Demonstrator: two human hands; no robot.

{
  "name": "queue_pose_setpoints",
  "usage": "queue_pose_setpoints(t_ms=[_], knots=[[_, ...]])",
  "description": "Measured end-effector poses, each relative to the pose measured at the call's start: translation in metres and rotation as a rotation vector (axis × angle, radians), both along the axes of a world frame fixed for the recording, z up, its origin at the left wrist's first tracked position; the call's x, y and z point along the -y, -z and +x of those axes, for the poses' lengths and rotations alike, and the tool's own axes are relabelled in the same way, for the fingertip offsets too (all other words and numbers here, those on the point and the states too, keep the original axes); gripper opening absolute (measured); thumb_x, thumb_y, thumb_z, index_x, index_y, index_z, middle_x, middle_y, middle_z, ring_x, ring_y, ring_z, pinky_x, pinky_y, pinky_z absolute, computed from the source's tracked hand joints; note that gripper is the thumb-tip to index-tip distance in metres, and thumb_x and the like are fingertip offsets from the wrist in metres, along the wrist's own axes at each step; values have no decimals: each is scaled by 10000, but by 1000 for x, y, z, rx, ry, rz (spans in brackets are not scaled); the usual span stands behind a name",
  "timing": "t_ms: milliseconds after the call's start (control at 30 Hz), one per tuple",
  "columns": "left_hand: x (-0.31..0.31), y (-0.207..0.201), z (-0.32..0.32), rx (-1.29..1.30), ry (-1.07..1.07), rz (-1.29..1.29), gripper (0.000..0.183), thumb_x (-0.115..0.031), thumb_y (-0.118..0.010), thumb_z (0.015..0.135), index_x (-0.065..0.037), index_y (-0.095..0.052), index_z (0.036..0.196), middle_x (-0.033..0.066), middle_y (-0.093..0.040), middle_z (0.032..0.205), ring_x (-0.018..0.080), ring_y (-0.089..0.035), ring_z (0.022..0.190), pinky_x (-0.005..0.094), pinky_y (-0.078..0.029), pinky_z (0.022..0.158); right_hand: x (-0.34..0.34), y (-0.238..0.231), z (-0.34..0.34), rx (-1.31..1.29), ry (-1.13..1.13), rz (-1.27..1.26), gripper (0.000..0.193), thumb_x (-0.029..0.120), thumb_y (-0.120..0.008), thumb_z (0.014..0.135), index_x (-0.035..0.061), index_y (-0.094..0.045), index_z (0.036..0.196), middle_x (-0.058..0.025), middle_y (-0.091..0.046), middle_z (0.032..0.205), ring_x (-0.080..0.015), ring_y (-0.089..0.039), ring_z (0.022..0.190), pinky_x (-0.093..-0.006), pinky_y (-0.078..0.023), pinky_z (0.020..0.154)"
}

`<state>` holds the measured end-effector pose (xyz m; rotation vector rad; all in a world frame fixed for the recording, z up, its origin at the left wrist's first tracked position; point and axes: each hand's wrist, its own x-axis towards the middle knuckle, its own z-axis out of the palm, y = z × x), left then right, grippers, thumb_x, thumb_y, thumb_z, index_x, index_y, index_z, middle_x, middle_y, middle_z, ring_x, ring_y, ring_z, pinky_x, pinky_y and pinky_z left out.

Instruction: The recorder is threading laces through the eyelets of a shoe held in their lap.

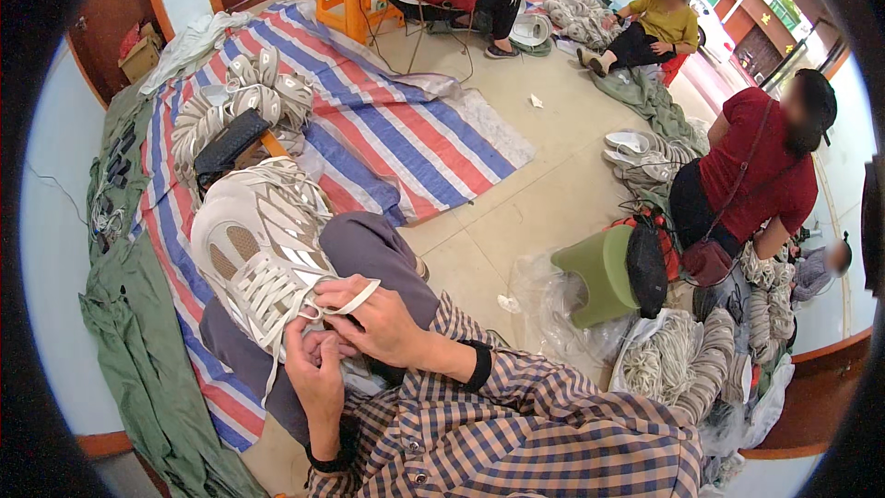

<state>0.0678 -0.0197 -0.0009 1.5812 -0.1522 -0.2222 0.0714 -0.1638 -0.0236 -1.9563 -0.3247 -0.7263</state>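
Note:
A beige and white sneaker (241, 238) rests across my lap, toe pointing away and laces upward. White shoelace (277, 290) crisscrosses its tongue. My right hand (380, 321) is closed on the lace near the top eyelets, and a loop of it stands out past the fingers. Close beside it, my left hand (315, 371) is bent in a pinch at the shoe's opening, on the lace as far as I can see; its fingertips are partly hidden. One loose lace end hangs down along the shoe's near left side.
A striped tarp (433, 143) bears a pile of sneakers (263, 97) and a black bag (230, 143). A green stool (595, 277) stands right, near bundled laces (656, 355) and plastic wrap. Several people sit around with shoe piles; an orange stool (346, 5) stands at the back.

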Motion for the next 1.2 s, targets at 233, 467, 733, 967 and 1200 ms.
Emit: queue_pose_setpoints(t_ms=[233, 467, 733, 967, 1200], knots=[[-2, -4, 0, -16, -28, 26, 334, 43, -483, 925, 37, -404, 1250, 105, -616, 814, 155, -636, 692, 242, -503, 636, -4, -9, -2, -34, 28, -30, 290, 77, -665, 804, 47, -605, 1087, -116, -627, 1131, -326, -590, 1068, -415, -473, 908], [0, 1, 1, 27, -29, 30, 356, 37, -493, 922, 37, -400, 1266, 91, -609, 800, 134, -613, 658, 225, -479, 584, -1, -2, 0, -22, -7, -7, 296, 72, -683, 793, 45, -613, 1079, -111, -626, 1135, -314, -598, 1055, -411, -462, 918], [4, 7, 0, 168, -217, 199, 206, -18, -519, 930, 39, -502, 1127, 70, -627, 811, 97, -594, 706, 224, -475, 602, -11, -4, -1, -48, -18, 28, 303, 49, -670, 795, 38, -615, 1093, -128, -633, 1128, -325, -604, 1034, -405, -478, 886], [14, -4, 3, 55, -218, 228, 129, -57, -553, 928, -5, -558, 1046, 58, -639, 764, 78, -576, 658, 248, -468, 586, -1, -14, -4, -112, -23, 46, 311, 31, -654, 807, 22, -624, 1117, -174, -627, 1142, -353, -592, 1052, -414, -461, 916], [20, -2, 6, 124, -333, 364, 89, -97, -555, 913, -56, -543, 991, 141, -594, 666, 242, -582, 549, 352, -437, 538, -6, -16, -5, -130, -61, 10, 406, -32, -656, 771, 23, -611, 1171, -167, -597, 1203, -352, -569, 1080, -410, -444, 935]])
